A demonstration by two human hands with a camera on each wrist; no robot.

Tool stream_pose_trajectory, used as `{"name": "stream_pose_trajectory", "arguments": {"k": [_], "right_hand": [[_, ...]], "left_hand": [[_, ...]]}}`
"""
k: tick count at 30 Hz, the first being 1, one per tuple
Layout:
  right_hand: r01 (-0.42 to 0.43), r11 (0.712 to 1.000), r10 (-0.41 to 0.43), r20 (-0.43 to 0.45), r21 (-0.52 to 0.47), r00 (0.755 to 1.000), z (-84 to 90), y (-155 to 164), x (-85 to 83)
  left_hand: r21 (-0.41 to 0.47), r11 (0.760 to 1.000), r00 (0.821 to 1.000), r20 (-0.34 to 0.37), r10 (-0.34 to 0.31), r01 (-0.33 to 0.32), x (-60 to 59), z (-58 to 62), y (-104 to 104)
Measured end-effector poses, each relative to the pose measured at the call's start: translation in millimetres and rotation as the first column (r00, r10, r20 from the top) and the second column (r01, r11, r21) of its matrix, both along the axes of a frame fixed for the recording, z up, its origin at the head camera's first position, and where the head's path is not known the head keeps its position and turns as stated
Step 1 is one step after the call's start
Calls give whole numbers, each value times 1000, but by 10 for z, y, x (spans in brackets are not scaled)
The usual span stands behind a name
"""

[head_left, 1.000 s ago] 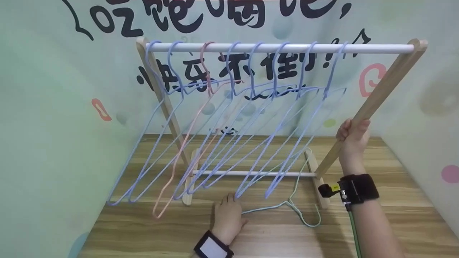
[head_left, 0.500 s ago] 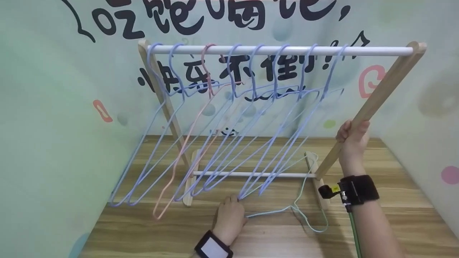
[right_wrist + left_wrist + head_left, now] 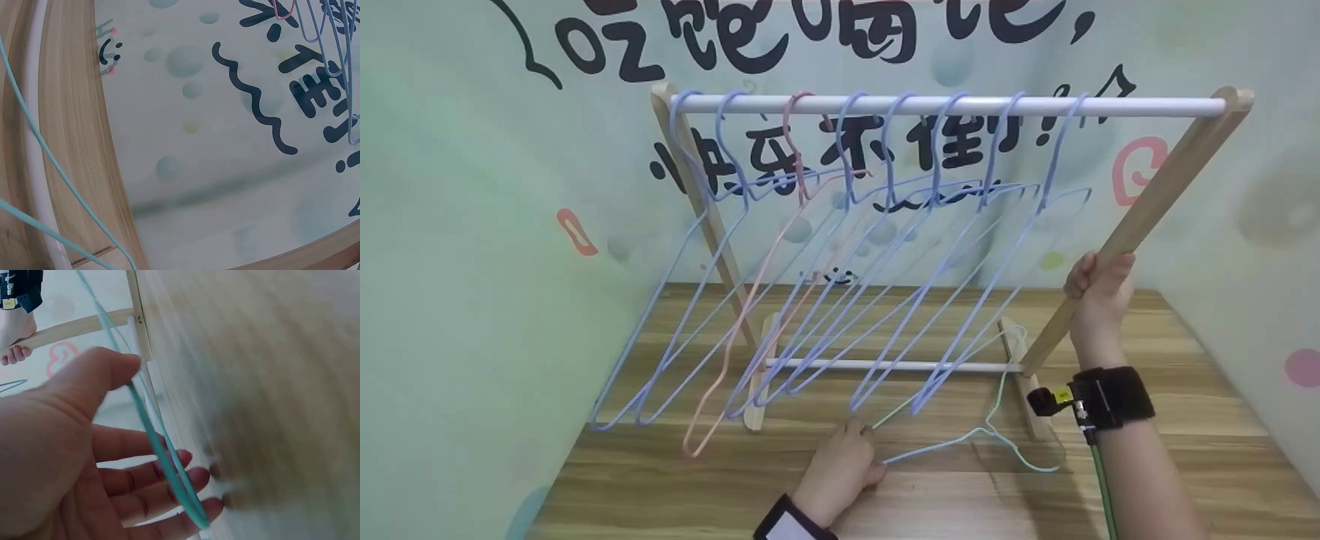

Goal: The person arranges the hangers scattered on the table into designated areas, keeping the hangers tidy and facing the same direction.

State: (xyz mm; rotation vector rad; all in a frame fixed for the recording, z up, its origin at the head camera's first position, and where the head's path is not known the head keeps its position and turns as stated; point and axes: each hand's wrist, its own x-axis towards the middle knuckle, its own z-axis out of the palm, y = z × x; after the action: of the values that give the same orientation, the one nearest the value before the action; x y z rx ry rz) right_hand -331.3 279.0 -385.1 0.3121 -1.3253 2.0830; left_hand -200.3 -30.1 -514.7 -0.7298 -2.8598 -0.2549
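Head view: my left hand [image 3: 840, 469] has dragged the green hanger [image 3: 982, 431] back across the table [image 3: 660, 480], fingers pinching its wire; right hand [image 3: 1099, 289] stays clamped on the rack leg [image 3: 1155, 202].

Left hand [image 3: 844, 469] low, fingers curled; right hand [image 3: 1099, 289] raised, gripping.

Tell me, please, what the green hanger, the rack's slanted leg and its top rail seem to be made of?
Green hanger: probably wire with a smooth mint plastic coating, judging by its thin, even, slightly glossy line in the left hand.
Slanted leg, held by the right hand: pale unpainted wood, matte, with visible grain.
Top rail: smooth white round bar, painted wood or coated metal; the look leaves it open.
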Motion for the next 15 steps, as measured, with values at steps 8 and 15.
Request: {"name": "stream_pose_trajectory", "arguments": {"k": [8, 15], "right_hand": [[-4, 1000, 4, 12, 13, 1000, 10, 11, 12], [1, 1000, -1, 12, 7, 1000, 18, 17, 5]], "left_hand": [[57, 998, 1000, 3, -30, 30, 55, -17, -23], [123, 989, 992, -101, -70, 82, 66, -8, -86]]}}
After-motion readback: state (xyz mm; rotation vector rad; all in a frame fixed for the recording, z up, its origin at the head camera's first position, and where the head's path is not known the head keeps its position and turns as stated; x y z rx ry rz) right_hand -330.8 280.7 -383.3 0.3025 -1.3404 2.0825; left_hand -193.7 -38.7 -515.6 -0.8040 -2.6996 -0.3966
